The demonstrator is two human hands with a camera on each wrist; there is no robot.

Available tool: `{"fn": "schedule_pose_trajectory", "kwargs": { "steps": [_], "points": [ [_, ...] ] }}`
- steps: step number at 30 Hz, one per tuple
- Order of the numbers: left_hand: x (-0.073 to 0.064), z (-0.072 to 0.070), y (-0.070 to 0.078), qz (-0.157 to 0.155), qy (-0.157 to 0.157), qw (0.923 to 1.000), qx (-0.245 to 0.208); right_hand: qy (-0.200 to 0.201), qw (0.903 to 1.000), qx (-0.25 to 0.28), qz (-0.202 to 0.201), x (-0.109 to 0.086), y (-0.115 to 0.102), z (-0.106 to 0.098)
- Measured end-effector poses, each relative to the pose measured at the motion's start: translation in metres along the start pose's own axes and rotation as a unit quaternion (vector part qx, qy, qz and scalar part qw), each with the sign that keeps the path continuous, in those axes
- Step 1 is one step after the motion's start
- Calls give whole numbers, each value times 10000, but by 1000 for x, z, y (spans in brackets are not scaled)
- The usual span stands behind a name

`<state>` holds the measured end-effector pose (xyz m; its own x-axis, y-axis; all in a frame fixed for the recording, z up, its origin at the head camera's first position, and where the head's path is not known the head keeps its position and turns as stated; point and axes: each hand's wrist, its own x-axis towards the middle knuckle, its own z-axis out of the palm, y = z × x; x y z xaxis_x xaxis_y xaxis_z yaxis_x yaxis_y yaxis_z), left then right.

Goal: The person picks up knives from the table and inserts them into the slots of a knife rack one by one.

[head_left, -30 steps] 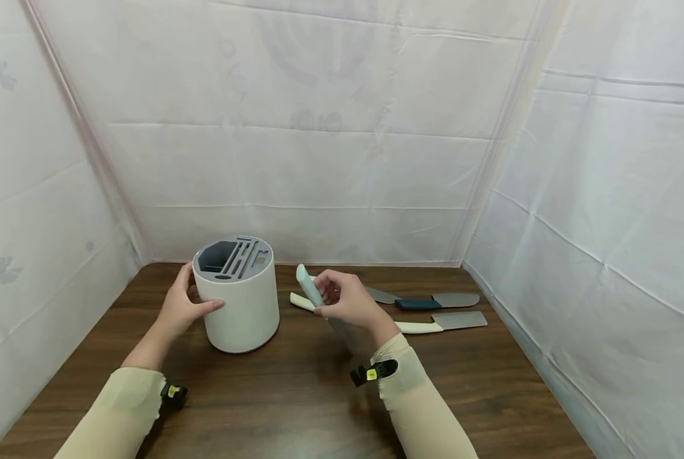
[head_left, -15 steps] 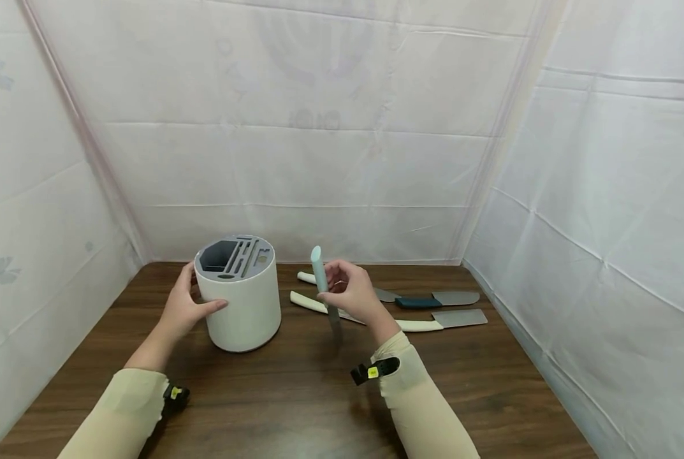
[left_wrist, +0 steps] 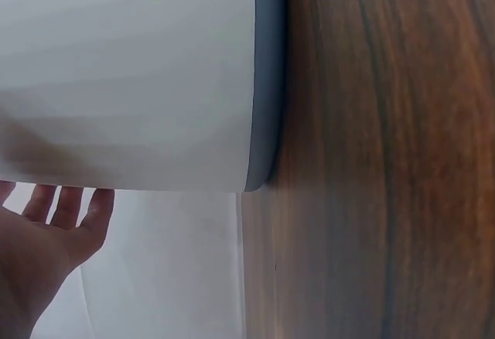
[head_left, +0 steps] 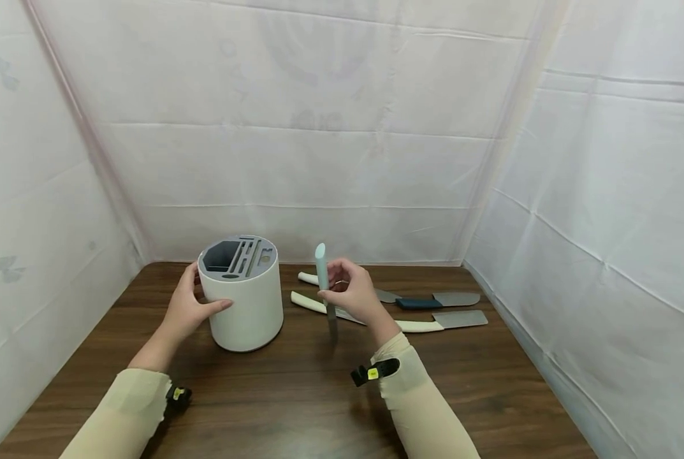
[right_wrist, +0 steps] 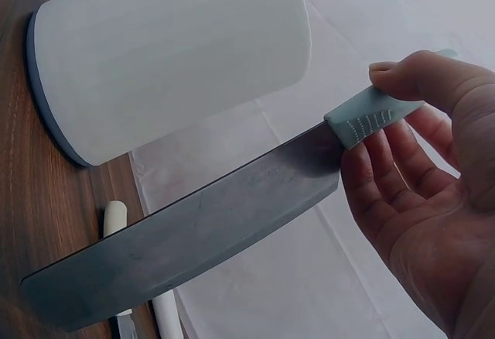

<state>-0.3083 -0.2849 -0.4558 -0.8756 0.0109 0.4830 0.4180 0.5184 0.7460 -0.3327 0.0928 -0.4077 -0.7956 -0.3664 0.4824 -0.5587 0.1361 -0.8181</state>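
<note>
A round white knife block (head_left: 247, 315) with a grey slotted top and one large opening stands upright on the table at left of centre. My left hand (head_left: 183, 310) holds its left side, thumb across the front and fingers round the back; in the left wrist view those fingertips (left_wrist: 97, 211) lie against the wall. To the block's right, my right hand (head_left: 353, 294) pinches the pale blue-green handle of a kitchen knife (right_wrist: 193, 219) between thumb and fingers. The handle points up and the broad blade hangs down, close over the table in the head view.
Behind and right of my right hand lie several knives: a cream-handled knife (head_left: 308, 303), a white-handled one (head_left: 307, 278), a dark-blue-handled one (head_left: 418, 304) and a cleaver (head_left: 461, 319). White sheeting (head_left: 342, 178) walls the wooden table (head_left: 273, 408) at the back and sides.
The kitchen knife has swung from a slant to nearly upright, its handle rising and shifting slightly right. The block and my left hand have moved a little to the right in view.
</note>
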Motion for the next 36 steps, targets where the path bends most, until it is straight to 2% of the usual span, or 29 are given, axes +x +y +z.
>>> {"fn": "schedule_pose_trajectory", "kwargs": {
  "steps": [8,10,13,16,19,23,26,27,29,33,36],
  "points": [
    [1,3,2,77,27,9999,-122,53,10000,13,-18,-1,-2,-1],
    [1,3,4,207,164,9995,-172,45,10000,16,-25,0,-2,0],
    [2,1,12,424,591,9969,-303,29,10000,55,-26,0,-3,3],
    [5,-1,24,660,1154,9891,-639,33,9999,109,-44,0,-5,4],
    [9,-4,41,953,1666,9777,-849,54,9999,132,-66,1,-6,6],
    [11,-1,67,1528,2263,9612,-395,111,9997,174,-116,-1,-5,8],
    [12,9,89,1929,2514,9484,-128,195,9995,168,-170,-2,-5,9],
    [12,14,97,2034,2513,9462,-129,225,9994,155,-194,-2,-6,9],
    [12,23,111,2121,2360,9483,-86,266,9993,148,-217,-3,-6,10],
    [13,44,134,2116,1841,9599,25,287,9992,158,-234,-4,-5,13],
    [16,60,143,2087,1450,9671,-82,288,9992,151,-243,-6,-3,15]
  ]
}}
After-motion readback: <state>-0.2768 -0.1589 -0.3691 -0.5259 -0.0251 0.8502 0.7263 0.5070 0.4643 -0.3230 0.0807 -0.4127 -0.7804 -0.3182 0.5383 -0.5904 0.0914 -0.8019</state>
